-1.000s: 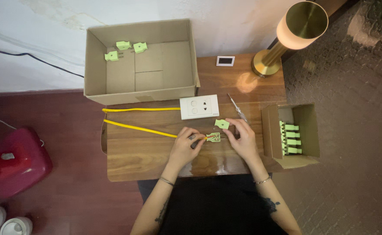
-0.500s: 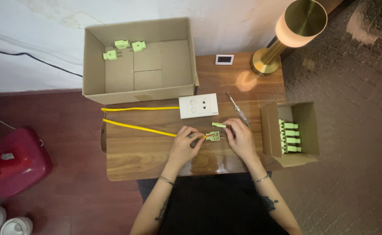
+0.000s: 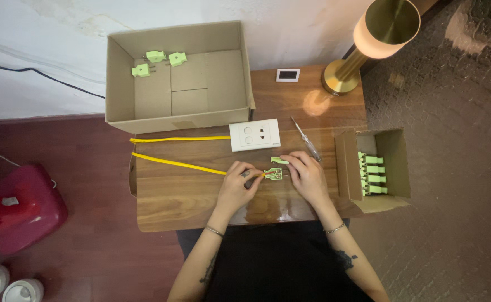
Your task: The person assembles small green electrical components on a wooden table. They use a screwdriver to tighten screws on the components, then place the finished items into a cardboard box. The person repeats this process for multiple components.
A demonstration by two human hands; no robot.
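Seen from above, a person sits at a wooden table [image 3: 200, 201]. Their left hand [image 3: 238, 182] pinches the end of a yellow cable [image 3: 178, 163] against an opened green plug base [image 3: 273, 174] lying at the table's middle. Their right hand [image 3: 307, 173] closes its fingers on the plug's green cover [image 3: 279, 160], just beyond the base. A white wall socket [image 3: 255, 135] and a screwdriver [image 3: 306, 138] lie farther off. A small box of green plugs [image 3: 373, 174] sits right.

The wooden table [image 3: 189, 196] carries a large open cardboard box [image 3: 123, 106] beyond the left hand [image 3: 237, 187], a white wall socket [image 3: 255, 135], a yellow cable [image 3: 172, 162], a screwdriver [image 3: 306, 140], a brass lamp [image 3: 368, 45] and a small open box [image 3: 347, 162] beside the right hand [image 3: 308, 178].
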